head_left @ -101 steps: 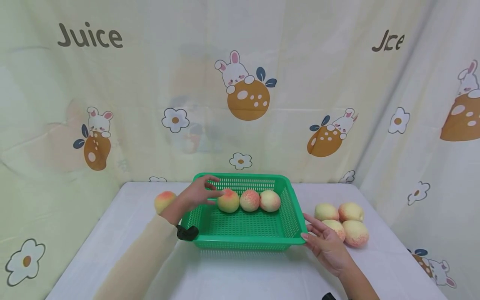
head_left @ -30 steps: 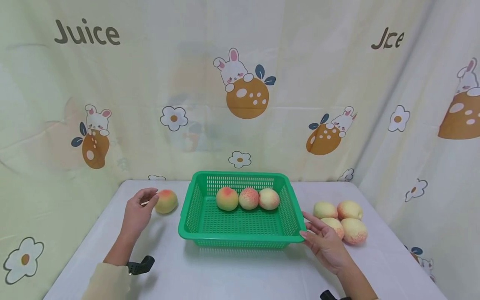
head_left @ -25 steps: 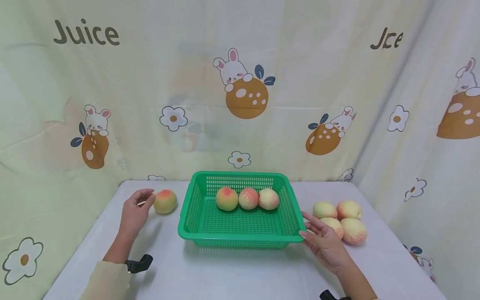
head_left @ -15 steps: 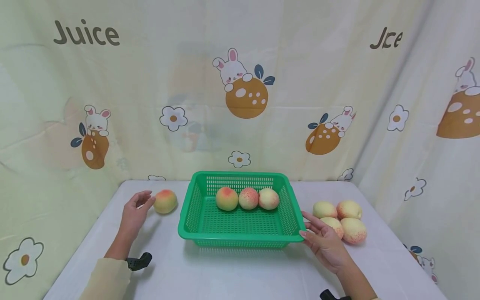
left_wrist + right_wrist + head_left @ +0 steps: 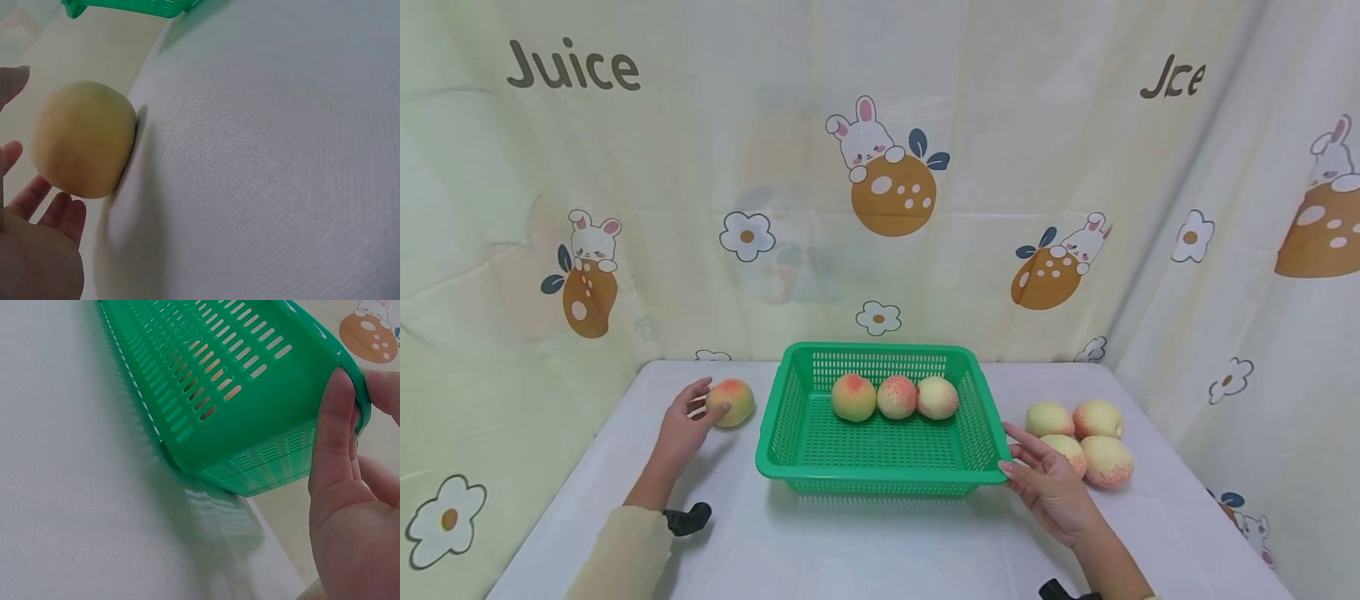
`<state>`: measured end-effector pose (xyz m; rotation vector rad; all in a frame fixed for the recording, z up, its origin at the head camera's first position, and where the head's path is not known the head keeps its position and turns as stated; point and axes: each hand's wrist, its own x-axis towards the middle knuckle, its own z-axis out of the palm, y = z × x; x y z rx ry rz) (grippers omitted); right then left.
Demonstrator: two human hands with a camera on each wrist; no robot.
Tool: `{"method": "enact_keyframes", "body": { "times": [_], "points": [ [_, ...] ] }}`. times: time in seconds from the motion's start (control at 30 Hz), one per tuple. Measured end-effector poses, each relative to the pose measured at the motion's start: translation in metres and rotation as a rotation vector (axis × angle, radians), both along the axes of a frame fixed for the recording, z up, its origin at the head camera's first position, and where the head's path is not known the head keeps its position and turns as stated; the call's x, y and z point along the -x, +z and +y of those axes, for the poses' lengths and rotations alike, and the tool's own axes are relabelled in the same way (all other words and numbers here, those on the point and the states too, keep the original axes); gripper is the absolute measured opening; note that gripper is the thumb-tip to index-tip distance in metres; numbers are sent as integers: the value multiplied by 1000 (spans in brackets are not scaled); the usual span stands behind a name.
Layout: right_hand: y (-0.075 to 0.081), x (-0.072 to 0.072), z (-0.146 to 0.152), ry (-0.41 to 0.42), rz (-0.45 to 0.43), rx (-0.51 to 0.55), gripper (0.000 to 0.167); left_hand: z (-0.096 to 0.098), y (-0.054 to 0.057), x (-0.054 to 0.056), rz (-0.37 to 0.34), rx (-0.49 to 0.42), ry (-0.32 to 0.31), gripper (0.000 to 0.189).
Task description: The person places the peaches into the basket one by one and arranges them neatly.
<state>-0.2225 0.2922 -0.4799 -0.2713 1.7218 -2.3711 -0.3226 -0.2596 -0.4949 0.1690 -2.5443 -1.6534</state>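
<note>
My left hand (image 5: 683, 429) is at the left side of a yellow-green peach with a red top (image 5: 731, 402) that rests on the table. Its thumb and fingers are spread round the near side of that peach. In the left wrist view the thumb (image 5: 12, 84) stands apart from the peach (image 5: 84, 139), while the lower fingertips are at its edge; whether they touch is unclear. At the front right corner of a green plastic basket (image 5: 880, 477), my right hand (image 5: 1054, 492) pinches the rim, as the right wrist view shows. Three peaches (image 5: 897, 397) sit in a row inside the basket.
Several pale peaches (image 5: 1107, 461) stand grouped on the table right of the basket, beside my right hand. A white cloth (image 5: 880, 550) covers the table. A printed curtain (image 5: 715, 150) hangs behind the table's back edge and along both sides.
My left hand has gone from the basket's leftmost peach to the peach on the table, and in the last half second closer round it. My right hand has stayed at the basket's corner.
</note>
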Motion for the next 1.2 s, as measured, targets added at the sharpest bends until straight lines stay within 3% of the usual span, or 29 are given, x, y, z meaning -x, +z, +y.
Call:
{"method": "enact_keyframes", "body": {
  "times": [0.23, 0.77, 1.2],
  "points": [
    [-1, 0, 0, 5, -4, 6, 62, 1, -2, 3, -32, 2, -31, 84],
    [-1, 0, 1, 13, -2, 5, 61, 7, -7, 14, -77, 65, -28, 86],
    [2, 0, 0, 10, 4, 0, 63, 7, -8, 18, -48, 89, -33, 79]
  ]
}}
